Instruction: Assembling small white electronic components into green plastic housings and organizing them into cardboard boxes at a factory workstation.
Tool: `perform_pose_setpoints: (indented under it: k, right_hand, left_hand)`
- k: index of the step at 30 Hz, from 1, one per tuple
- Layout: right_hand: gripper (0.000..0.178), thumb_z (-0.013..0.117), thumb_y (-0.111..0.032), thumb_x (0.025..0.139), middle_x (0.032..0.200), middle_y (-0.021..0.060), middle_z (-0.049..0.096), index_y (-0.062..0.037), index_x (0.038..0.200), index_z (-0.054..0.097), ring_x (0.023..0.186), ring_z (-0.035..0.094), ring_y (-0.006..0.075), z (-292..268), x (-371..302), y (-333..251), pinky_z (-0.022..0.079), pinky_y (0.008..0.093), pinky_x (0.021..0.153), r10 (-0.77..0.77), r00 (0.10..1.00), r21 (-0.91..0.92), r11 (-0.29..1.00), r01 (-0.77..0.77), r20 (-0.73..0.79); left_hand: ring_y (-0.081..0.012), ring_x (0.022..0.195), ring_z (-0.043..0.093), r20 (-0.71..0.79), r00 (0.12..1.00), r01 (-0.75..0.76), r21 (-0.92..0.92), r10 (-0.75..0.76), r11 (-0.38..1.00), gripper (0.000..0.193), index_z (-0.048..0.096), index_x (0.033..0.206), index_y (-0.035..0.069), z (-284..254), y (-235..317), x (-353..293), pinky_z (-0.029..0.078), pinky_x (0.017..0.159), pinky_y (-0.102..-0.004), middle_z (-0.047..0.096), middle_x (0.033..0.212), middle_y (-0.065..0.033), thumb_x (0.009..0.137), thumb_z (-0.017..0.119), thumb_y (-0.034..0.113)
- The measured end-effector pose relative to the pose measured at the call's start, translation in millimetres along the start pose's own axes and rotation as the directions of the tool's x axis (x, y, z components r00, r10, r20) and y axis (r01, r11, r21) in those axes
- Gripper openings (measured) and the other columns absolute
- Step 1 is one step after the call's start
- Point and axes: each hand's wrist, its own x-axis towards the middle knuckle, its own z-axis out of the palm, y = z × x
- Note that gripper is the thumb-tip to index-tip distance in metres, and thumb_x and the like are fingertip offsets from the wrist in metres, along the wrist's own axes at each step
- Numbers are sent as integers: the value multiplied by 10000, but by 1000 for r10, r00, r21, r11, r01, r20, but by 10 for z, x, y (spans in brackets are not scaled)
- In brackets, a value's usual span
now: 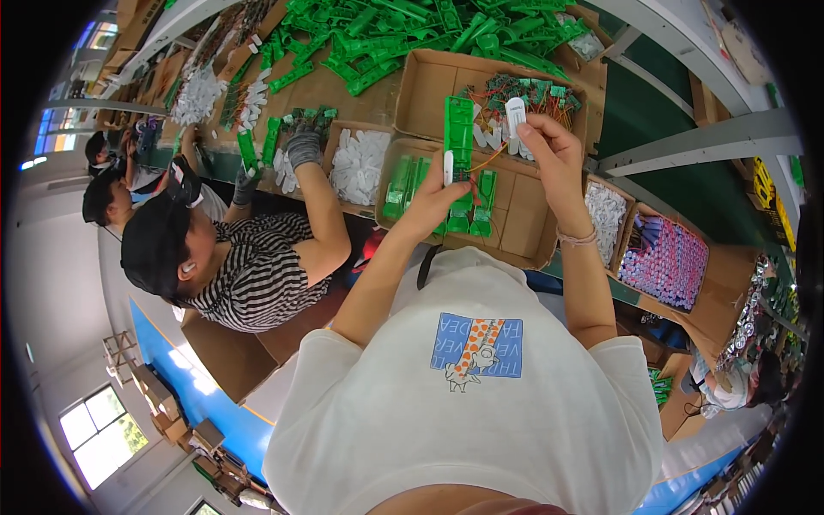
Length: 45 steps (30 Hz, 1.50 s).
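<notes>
My left hand [431, 204] is closed around a long green plastic housing [458, 129], which stands roughly upright over the boxes. Beside my left fingers a small white piece [448, 168] shows against the housing. Thin orange and red wires [491, 160] run out near its lower end. My right hand [554, 153] pinches a flat, elongated white plastic cover [515, 112] between thumb and fingers, up and right of the housing and apart from it. Below both hands, more green housings [484, 193] lie in a shallow cardboard box [525, 215].
Behind it, another cardboard box [425, 77] holds green circuit boards with wires [532, 90] and white covers. Green housings [369, 43] pile up farther back. White parts [359, 167] fill a box at left; pink-purple cylinders [661, 266] fill one at right. A gloved co-worker [257, 266] works close on my left.
</notes>
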Motion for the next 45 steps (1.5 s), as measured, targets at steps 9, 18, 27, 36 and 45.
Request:
perform_pose_setpoints:
  k: [9,18,27,36,45]
  right_hand:
    - [221,585,-138,935,1066,39,622,1,1103,616,911,571,97,253,153,51,444,241,795,93,995,324,940,-103,46]
    - [249,545,-143,953,944,30,612,-12,1165,557,835,568,99,335,154,-225,446,243,744,11,993,296,954,-47,121]
    - [118,567,-143,902,768,-12,580,-67,989,590,625,501,53,391,130,86,402,192,562,302,953,295,912,-286,-9]
    - [183,566,-217,921,740,54,602,-35,913,582,626,539,109,436,165,105,432,266,570,-152,956,-518,855,-1,-252]
    - [686,292,-547,977,607,83,597,5,726,613,613,567,175,184,391,186,440,301,641,166,835,-280,960,-16,525]
  left_hand:
    - [-172,904,571,117,992,-30,-133,46,991,505,354,1334,74,41,-52,-28,490,802,-352,525,1061,-50,905,614,132]
    - [-193,941,557,208,978,69,-428,24,901,522,383,1311,94,-36,-123,-43,496,806,-364,521,1066,-44,868,657,119]
    - [-194,842,608,19,1000,10,-3,-10,1000,421,384,1254,71,129,-102,-36,494,750,-330,588,1005,-57,894,601,99]
    - [-328,726,637,12,984,-127,755,180,644,495,339,1252,-3,169,-146,-199,481,639,-411,618,806,-180,849,605,107]
    - [-180,654,583,110,993,-108,810,33,576,438,486,1192,-3,-11,15,-184,477,646,-301,612,761,-107,805,659,107]
